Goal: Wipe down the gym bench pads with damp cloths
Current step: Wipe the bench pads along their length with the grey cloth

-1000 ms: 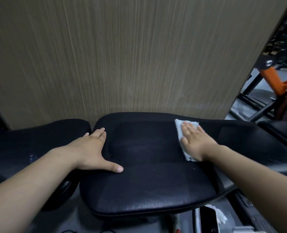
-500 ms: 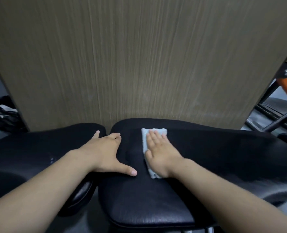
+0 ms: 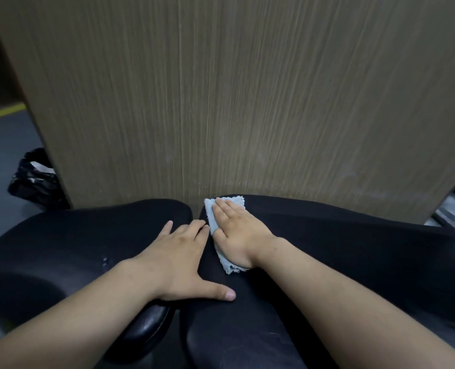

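Under R hand [image 3: 237, 235], fingers straight and flat, sits the light-blue cloth [image 3: 210, 213], pressed onto the black bench pad [image 3: 354, 262]; edges poke out past fingertips and palm heel. L hand [image 3: 178, 259] just beside R, open, flat on the adjacent pad [image 3: 74, 249], thumb across the gap. Cloth looks thin, limp, light, so likely bunches if pinched; flat-palm pressure suits it. Vinyl prob slick, cushioned.

My left hand [image 3: 179, 258] and right hand [image 3: 238, 235] are bare. Left forearm [image 3: 87, 310] and right forearm [image 3: 327, 296] are bare from wrist to the view's lower edge. Fingernails are short and plain; the left thumbnail [image 3: 230, 294] shows clearest.
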A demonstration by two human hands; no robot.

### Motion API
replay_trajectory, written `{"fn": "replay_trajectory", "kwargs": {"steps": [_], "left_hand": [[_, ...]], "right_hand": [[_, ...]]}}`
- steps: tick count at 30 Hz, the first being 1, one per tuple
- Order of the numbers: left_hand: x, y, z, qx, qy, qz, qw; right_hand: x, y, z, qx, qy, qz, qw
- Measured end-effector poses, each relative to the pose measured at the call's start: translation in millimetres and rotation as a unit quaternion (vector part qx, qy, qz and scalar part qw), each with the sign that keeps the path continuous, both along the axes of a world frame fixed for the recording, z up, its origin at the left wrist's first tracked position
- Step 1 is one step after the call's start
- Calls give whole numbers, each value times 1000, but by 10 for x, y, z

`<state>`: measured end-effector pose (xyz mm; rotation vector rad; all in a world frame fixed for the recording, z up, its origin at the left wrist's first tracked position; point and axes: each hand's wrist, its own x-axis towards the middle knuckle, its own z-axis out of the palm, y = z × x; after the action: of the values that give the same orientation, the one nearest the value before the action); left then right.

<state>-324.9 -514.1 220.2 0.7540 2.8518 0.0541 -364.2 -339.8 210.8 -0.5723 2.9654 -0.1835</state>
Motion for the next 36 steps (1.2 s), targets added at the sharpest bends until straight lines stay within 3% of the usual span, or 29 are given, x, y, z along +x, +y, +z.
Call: {"fn": "replay_trajectory", "kwargs": {"steps": [11, 21, 28, 36], "left_hand": [[-1, 204, 42, -2, 39, 29, 999], [161, 829, 85, -22, 11, -32, 999], [161, 854, 61, -39, 16, -34, 999], [156, 867, 55, -21, 21, -33, 999]], "right_hand": [[89, 512, 34, 7, 3, -48, 999], [642, 2240, 30, 35, -9, -174, 984], [1138, 3547, 113, 53, -25, -318, 946], [1101, 3562, 107, 32, -13, -338, 940]]}}
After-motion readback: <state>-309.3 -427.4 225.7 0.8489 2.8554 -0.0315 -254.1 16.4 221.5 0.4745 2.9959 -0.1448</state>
